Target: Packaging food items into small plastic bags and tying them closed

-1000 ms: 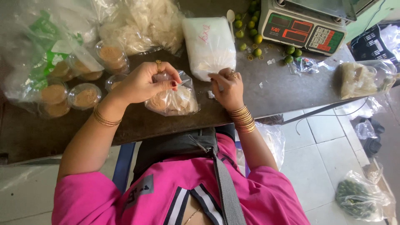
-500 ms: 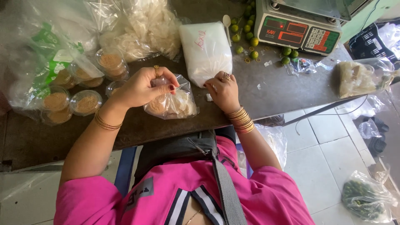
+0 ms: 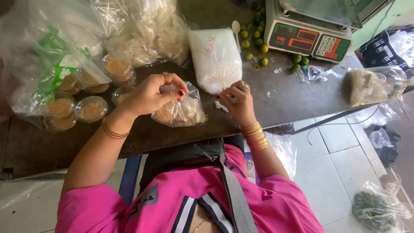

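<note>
Head view: my left hand [image 3: 152,92] pinches the gathered neck of a small clear plastic bag [image 3: 180,112], crinkled and holding pale, lumpy food, resting near the front edge of the dark worktop [image 3: 284,99]. My right hand [image 3: 238,100], fingertips closed together, hovers just beside it, below a white powder-filled bag [image 3: 214,58].

Pink top, gold bangles, ring.

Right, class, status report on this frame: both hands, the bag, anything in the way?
Left hand pinching top of small clear bag. Right hand off the bag, fingertips at big white bag. Lidded tubs left, clear of hands.
</note>
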